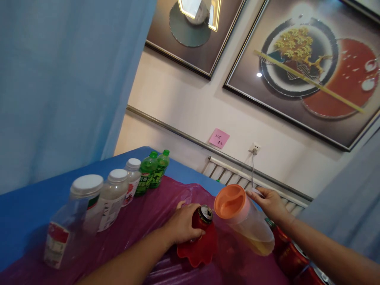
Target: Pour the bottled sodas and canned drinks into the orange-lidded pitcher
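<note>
My left hand (184,223) is wrapped round a red can (203,218) whose top is open. The can is upright over a red scalloped mat (198,253). Just to its right, my right hand (268,204) grips the handle of a clear pitcher (252,229) with an orange lid (230,201). The pitcher leans, its lid toward the can, and a little yellowish liquid shows at its bottom. Lid and can look apart. Whether the pitcher's base touches the table cannot be made out.
Clear jars with white lids (114,198) and two green bottles (147,174) line the left of the purple sheet (139,225) on the blue table (23,206). Several red cans (292,259) stand at lower right, partly behind my right forearm. Blue curtains hang on both sides.
</note>
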`<state>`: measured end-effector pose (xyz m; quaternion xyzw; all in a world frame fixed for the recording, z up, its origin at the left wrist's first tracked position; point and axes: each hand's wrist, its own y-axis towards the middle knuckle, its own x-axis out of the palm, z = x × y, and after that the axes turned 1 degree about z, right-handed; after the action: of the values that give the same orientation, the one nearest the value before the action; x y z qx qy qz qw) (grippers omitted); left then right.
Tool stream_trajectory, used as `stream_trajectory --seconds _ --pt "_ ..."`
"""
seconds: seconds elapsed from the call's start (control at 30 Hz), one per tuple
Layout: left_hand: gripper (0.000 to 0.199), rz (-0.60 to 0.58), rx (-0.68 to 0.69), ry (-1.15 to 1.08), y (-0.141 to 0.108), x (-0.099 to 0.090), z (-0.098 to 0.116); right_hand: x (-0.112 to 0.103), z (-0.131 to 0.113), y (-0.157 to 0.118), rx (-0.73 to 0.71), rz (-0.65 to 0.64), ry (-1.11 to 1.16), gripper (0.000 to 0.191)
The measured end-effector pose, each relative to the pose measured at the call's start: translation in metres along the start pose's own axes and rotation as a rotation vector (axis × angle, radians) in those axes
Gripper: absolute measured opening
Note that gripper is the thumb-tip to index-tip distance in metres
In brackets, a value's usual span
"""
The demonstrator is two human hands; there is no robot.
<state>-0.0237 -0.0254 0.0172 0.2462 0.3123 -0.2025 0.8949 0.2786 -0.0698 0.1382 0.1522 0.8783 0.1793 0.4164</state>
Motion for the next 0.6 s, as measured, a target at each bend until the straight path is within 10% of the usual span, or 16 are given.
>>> stream_trajectory --seconds 0.6 --pt "0.064 -0.011 -0.001 -0.004 -0.0007 -0.0001 0.0004 -0.0011 0.0016 -0.0009 -0.004 -0.002 -0.032 0.060"
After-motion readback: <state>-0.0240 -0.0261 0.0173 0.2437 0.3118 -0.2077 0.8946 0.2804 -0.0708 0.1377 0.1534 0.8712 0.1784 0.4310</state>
